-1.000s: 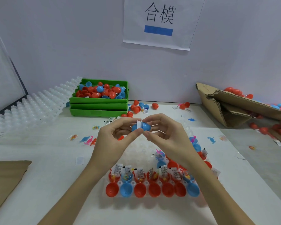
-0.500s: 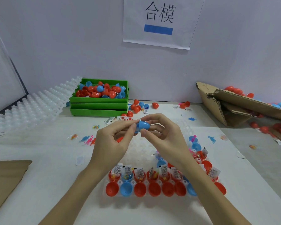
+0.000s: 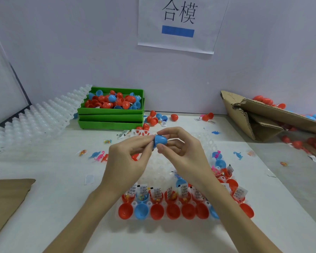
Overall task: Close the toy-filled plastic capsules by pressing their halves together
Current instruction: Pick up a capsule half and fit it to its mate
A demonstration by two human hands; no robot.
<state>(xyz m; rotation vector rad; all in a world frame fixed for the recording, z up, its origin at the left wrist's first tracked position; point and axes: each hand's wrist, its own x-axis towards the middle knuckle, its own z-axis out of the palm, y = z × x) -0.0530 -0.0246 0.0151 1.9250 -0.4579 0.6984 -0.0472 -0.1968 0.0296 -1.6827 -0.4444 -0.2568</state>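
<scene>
A blue capsule is held above the table's middle between both hands. My left hand pinches its left end, which the fingers hide. My right hand grips the right half between thumb and forefinger. Below the hands lies a white holder tray. Its near rows hold several open red and blue capsule halves, and behind them stand halves filled with toys and paper slips.
A stack of green trays full of closed capsules stands at the back left, beside a white moulded tray. Torn cardboard with capsules lies at the right. Loose capsules and small toy dinosaurs are scattered around.
The white slip that stuck out between the halves is no longer visible and the blue halves have come together. Both hands stayed in place above the tray.
</scene>
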